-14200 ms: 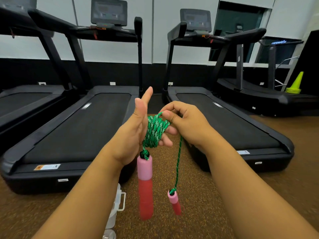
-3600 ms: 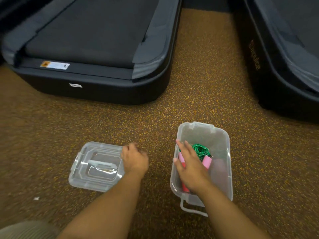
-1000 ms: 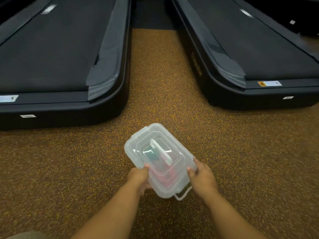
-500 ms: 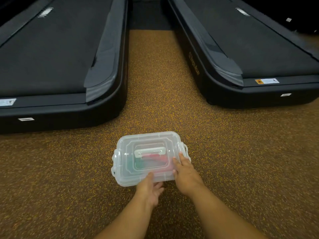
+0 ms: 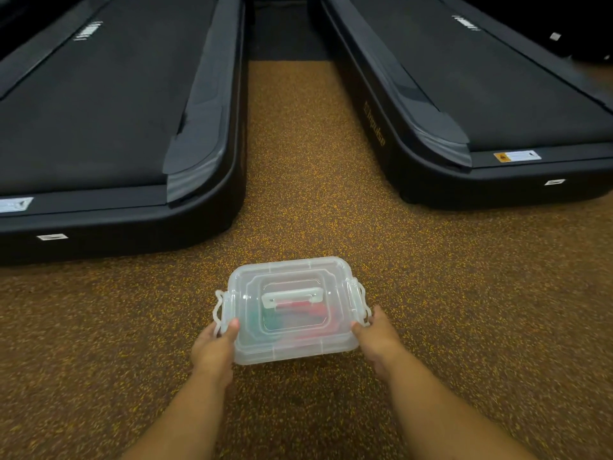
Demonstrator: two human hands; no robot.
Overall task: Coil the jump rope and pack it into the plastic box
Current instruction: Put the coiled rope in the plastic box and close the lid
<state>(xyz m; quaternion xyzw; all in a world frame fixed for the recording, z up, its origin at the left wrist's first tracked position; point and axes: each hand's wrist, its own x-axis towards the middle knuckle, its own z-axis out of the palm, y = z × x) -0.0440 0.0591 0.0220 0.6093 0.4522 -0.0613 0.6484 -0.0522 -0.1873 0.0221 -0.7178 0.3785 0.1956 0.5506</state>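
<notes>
Two hands on the box [image 5: 292,310] right now, one at each short end. The left hand [image 5: 214,348] has its thumb up on the lid [image 5: 331,270] near the left latch [image 5: 219,308], fingers wrapped around that end, so it's clamped on the box. The right hand [image 5: 378,338] presses against the right end by the right latch [image 5: 361,302], also closed on it. The rope [image 5: 285,313] is inside: you can make out green and red shapes through the cloudy plastic, under the lid handle [image 5: 292,295], but not how neatly it's coiled. The box sits on the speckled floor [image 5: 298,194], in front of the gap between two treadmills [image 5: 99,111]. So I'd say coiling and packing are done and this is the closing step. Both latches look like they stick out from the sides, so probably not snapped yet, though it's too blurry to be sure. Next move, I'd guess, is to swing each latch up over the lid edge and press till it clicks, keeping the lid seated flat meanwhile.
</notes>
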